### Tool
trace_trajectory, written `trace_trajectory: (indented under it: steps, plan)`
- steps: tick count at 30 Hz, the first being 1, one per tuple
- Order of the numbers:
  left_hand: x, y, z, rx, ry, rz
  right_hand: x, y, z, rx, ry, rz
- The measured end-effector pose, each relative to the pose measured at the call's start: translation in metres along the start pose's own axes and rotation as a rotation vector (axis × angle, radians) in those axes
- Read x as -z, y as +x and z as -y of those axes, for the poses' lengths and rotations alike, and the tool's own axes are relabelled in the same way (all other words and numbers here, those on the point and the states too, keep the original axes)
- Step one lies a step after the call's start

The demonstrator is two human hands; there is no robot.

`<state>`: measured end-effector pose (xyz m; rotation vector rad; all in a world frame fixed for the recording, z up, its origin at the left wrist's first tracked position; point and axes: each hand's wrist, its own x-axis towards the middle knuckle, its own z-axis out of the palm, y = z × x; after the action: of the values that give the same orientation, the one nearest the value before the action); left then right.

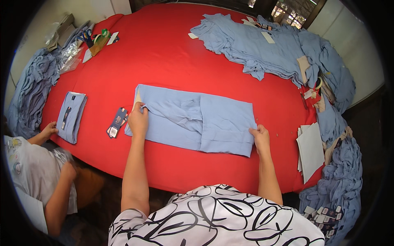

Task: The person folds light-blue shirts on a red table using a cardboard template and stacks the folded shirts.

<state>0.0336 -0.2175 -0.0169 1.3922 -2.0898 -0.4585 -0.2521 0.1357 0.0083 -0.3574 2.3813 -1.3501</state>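
A light blue garment [227, 121] lies flat on the red cloth in a long folded shape, with creases at its middle. At its left end my left hand [138, 121] is closed on the edge, beside a cream-coloured patch [138, 97]. My right hand [260, 137] pinches the right edge between thumb and fingers. Dark blue hang tags [117, 122] rest on the cloth just left of my left hand. Whether their cord joins the garment is hard to see.
A co-worker's hand [51, 128] touches a neatly folded blue garment [72, 117] at left. Blue garments [258, 45] are piled at the far right, others [35, 88] at the left edge. White sheets [311, 149] lie at right; scissors [86, 36] and tape [99, 37] stand far left.
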Motion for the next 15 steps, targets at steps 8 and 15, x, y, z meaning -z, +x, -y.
trace_trajectory:
  steps: [8,15]
  plan:
    - [0.037,-0.017,-0.046,-0.164,0.048,-0.105,0.0,0.002,-0.005,-0.03,0.408,0.094]
    - [0.039,-0.11,-0.195,-0.181,-0.701,0.689,-0.029,-0.06,0.105,0.228,0.469,0.59]
